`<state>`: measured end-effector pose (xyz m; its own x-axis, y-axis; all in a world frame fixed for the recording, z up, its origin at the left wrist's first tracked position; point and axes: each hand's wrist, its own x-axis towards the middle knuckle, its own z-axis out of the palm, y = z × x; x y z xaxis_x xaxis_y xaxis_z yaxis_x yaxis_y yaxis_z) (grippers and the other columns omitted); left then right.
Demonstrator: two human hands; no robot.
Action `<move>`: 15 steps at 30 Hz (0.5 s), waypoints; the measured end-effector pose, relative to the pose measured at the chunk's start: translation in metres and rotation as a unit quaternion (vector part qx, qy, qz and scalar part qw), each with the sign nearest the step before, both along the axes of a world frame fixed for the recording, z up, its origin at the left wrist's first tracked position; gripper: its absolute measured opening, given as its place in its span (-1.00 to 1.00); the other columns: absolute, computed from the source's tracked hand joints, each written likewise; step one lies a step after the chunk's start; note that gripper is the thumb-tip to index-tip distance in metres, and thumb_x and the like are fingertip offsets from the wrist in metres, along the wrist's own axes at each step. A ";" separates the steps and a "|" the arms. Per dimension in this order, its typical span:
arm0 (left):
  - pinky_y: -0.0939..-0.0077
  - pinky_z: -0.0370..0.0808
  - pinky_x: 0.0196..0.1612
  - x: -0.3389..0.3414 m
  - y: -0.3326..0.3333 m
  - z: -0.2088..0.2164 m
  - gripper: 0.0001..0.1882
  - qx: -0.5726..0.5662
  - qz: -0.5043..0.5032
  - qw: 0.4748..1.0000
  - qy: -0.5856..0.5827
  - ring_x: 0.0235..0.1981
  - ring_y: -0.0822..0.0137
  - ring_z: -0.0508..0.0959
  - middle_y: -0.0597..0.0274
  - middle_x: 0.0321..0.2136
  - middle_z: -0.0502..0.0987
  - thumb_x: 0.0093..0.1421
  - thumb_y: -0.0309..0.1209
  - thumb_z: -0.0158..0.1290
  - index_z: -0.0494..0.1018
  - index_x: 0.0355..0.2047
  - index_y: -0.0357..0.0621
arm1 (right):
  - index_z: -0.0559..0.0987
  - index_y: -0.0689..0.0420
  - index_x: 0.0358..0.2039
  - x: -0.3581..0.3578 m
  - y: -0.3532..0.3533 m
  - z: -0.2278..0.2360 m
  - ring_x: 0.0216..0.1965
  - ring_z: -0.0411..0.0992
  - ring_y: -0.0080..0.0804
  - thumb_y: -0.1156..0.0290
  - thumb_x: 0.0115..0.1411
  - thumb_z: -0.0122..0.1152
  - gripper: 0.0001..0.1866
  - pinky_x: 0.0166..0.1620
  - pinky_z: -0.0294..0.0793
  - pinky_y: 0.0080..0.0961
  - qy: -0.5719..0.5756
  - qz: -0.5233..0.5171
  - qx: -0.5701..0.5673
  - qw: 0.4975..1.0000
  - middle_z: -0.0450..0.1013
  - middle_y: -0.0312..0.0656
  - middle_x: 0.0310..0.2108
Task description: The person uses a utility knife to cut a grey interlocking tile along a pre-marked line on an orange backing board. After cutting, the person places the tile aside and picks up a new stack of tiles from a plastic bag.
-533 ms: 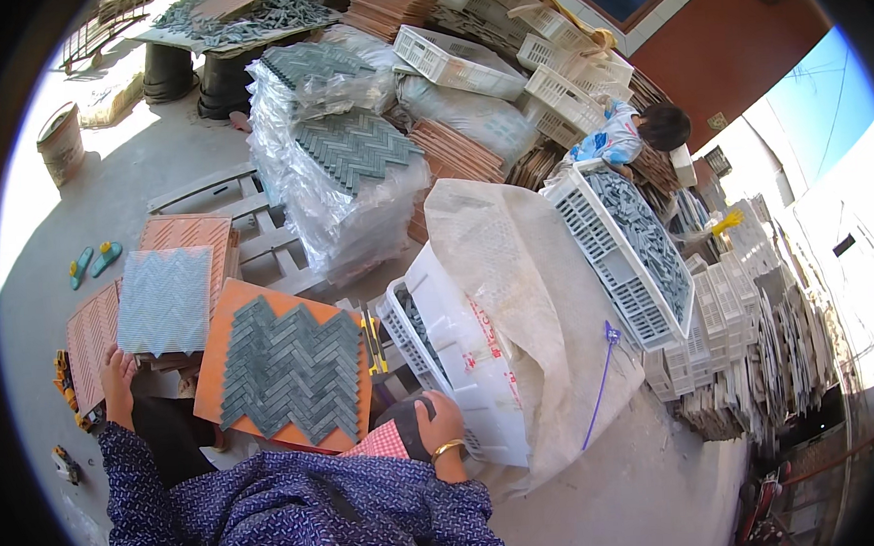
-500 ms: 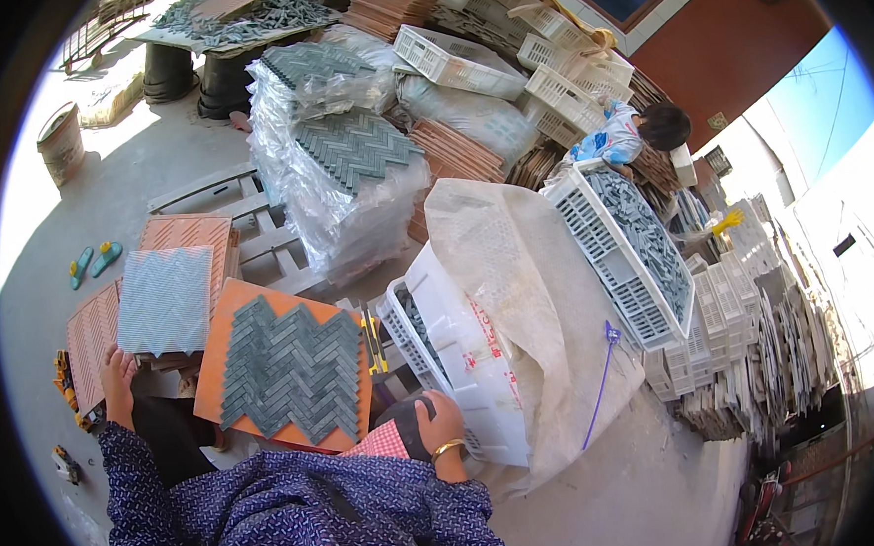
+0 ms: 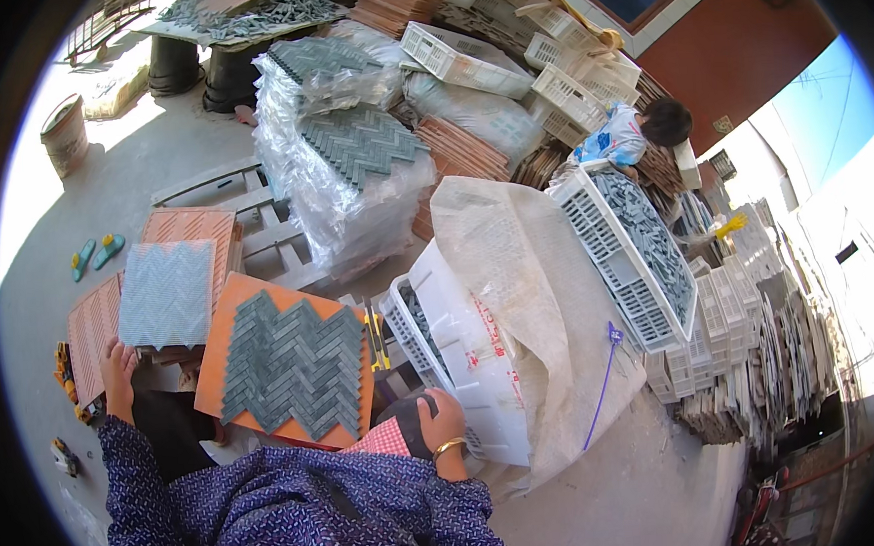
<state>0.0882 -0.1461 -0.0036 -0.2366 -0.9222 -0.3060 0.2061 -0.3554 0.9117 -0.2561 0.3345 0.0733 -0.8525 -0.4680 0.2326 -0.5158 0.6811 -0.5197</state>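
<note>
My left hand (image 3: 119, 374) is open, its fingers raised and slightly apart by the near corner of a mesh-faced tile sheet (image 3: 167, 293). That sheet lies on a stack of orange grooved boards (image 3: 189, 223); whether the fingertips touch it I cannot tell. My right hand (image 3: 442, 418), with a gold bangle at the wrist, rests over my knee, which has a dark patch and red checked cloth (image 3: 384, 438). Its fingers are partly hidden, and nothing shows in it. Between my hands, a herringbone sheet of grey-green tiles (image 3: 292, 365) lies on an orange board (image 3: 214, 384).
A white crate (image 3: 439, 357) stands right of my knee beside a pale cloth sheet (image 3: 501, 270). Beyond are a tile-filled crate (image 3: 610, 264), a person (image 3: 613, 137) and plastic-wrapped tile stacks (image 3: 329, 200). Teal slippers (image 3: 96, 255) and toy vehicles (image 3: 67, 386) lie at left.
The whole view has shifted very slightly. My left hand stays by the mesh-faced sheet with barely any movement, and my right hand has not moved from my knee.
</note>
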 end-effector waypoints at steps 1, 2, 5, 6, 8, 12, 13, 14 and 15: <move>0.54 0.32 -0.11 0.000 0.001 0.001 -0.60 -0.003 -0.001 1.000 0.003 -0.13 0.32 0.37 0.22 -0.14 0.34 0.15 -0.31 -0.10 0.19 -0.01 -0.15 | 0.50 0.17 -0.31 0.000 0.000 0.000 -0.16 0.34 -0.12 0.25 0.01 0.09 -0.71 -0.06 0.27 -0.32 -0.001 -0.001 0.002 1.000 0.42 -0.06 -0.24; 0.55 0.33 -0.12 -0.001 0.002 0.003 -0.60 -0.006 -0.001 1.000 0.007 -0.14 0.32 0.38 0.22 -0.14 0.34 0.15 -0.31 -0.10 0.19 -0.01 -0.15 | 0.50 0.17 -0.30 0.000 0.000 0.001 -0.16 0.34 -0.12 0.25 0.01 0.09 -0.71 -0.05 0.27 -0.32 -0.001 -0.002 0.004 1.000 0.42 -0.06 -0.24; 0.56 0.33 -0.13 -0.001 0.003 0.005 -0.59 -0.006 -0.002 1.000 0.003 -0.16 0.35 0.38 0.23 -0.15 0.34 0.15 -0.31 -0.10 0.19 -0.01 -0.15 | 0.50 0.17 -0.30 0.000 0.000 0.001 -0.15 0.34 -0.12 0.24 0.01 0.08 -0.70 -0.05 0.26 -0.31 -0.005 -0.003 0.005 1.000 0.42 -0.06 -0.24; 0.57 0.33 -0.13 -0.002 0.003 0.006 -0.59 -0.005 -0.003 1.000 0.000 -0.16 0.36 0.38 0.23 -0.16 0.34 0.15 -0.32 -0.10 0.18 0.00 -0.15 | 0.50 0.17 -0.30 0.000 0.000 0.001 -0.15 0.33 -0.12 0.24 0.01 0.08 -0.70 -0.05 0.26 -0.31 -0.007 -0.004 0.004 1.000 0.42 -0.06 -0.24; 0.57 0.33 -0.13 -0.005 0.005 0.009 -0.59 -0.004 0.001 1.000 -0.006 -0.17 0.38 0.38 0.23 -0.17 0.35 0.15 -0.32 -0.10 0.18 0.00 -0.15 | 0.50 0.17 -0.30 0.000 0.000 0.000 -0.14 0.33 -0.13 0.24 0.02 0.08 -0.70 -0.05 0.26 -0.31 -0.010 -0.003 0.005 1.000 0.42 -0.06 -0.23; 0.58 0.33 -0.13 -0.004 0.002 0.006 -0.59 -0.006 -0.002 1.000 -0.006 -0.18 0.39 0.37 0.24 -0.18 0.35 0.15 -0.32 -0.10 0.18 0.00 -0.16 | 0.50 0.17 -0.30 0.000 -0.002 0.001 -0.14 0.33 -0.13 0.23 0.02 0.08 -0.70 -0.05 0.26 -0.32 -0.007 -0.002 0.012 1.000 0.42 -0.06 -0.23; 0.58 0.32 -0.13 -0.004 0.003 0.006 -0.59 -0.005 -0.002 1.000 -0.005 -0.18 0.39 0.37 0.24 -0.18 0.35 0.14 -0.31 -0.10 0.18 -0.01 -0.16 | 0.51 0.16 -0.32 0.000 -0.002 0.001 -0.17 0.35 -0.14 0.24 0.01 0.08 -0.71 -0.07 0.28 -0.32 0.007 -0.001 0.013 1.000 0.42 -0.08 -0.25; 0.57 0.32 -0.13 -0.004 0.002 0.005 -0.59 -0.003 -0.003 1.000 -0.004 -0.18 0.39 0.37 0.24 -0.18 0.35 0.14 -0.31 -0.10 0.18 -0.01 -0.15 | 0.51 0.15 -0.33 0.000 -0.002 0.001 -0.19 0.36 -0.14 0.24 0.01 0.09 -0.72 -0.10 0.30 -0.32 0.022 0.001 0.014 1.000 0.43 -0.09 -0.26; 0.57 0.32 -0.13 -0.005 0.002 0.004 -0.59 -0.001 -0.003 1.000 -0.003 -0.18 0.39 0.37 0.23 -0.18 0.35 0.14 -0.31 -0.10 0.18 -0.01 -0.15 | 0.51 0.14 -0.34 -0.001 -0.002 0.000 -0.21 0.37 -0.15 0.25 0.00 0.10 -0.74 -0.13 0.33 -0.32 0.037 0.002 0.015 0.999 0.44 -0.11 -0.28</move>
<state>0.0836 -0.1437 0.0008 -0.2400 -0.9213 -0.3059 0.1989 -0.3551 0.9134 -0.2566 0.3327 0.0735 -0.8313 -0.4793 0.2814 -0.5553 0.6937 -0.4587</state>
